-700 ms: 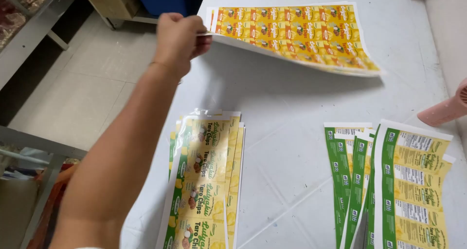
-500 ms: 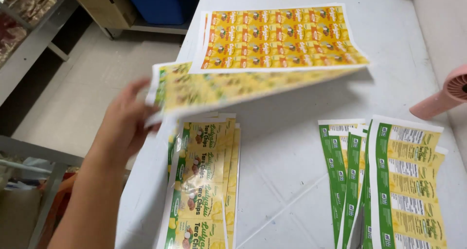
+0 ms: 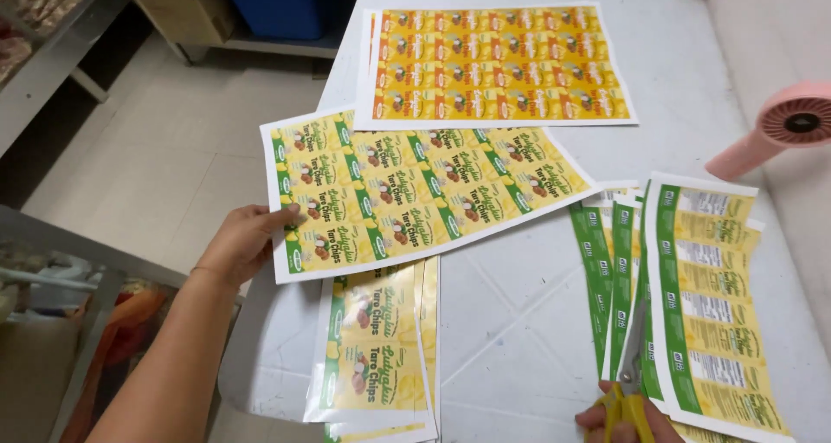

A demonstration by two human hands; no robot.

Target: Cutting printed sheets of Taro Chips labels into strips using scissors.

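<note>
Ideally the left hand point(image 3: 242, 245), pinching the yellow-green label sheet point(image 3: 415, 187) at the surface's left edge, lays it flat while the right hand point(image 3: 628, 421) grips scissors point(image 3: 630, 382)

Pale grey-white surface point(image 3: 519, 322), scuffed and crossed by faint scratch lines, lit evenly from above. Left of that surface, light tiled floor point(image 3: 156, 140). Beyond its far left corner, a blue bin point(image 3: 277, 1) beside a brown cardboard box point(image 3: 169, 1). Further left of the surface, grey metal shelving point(image 3: 52, 58). Down at its near left, a metal frame point(image 3: 86, 270).
</note>
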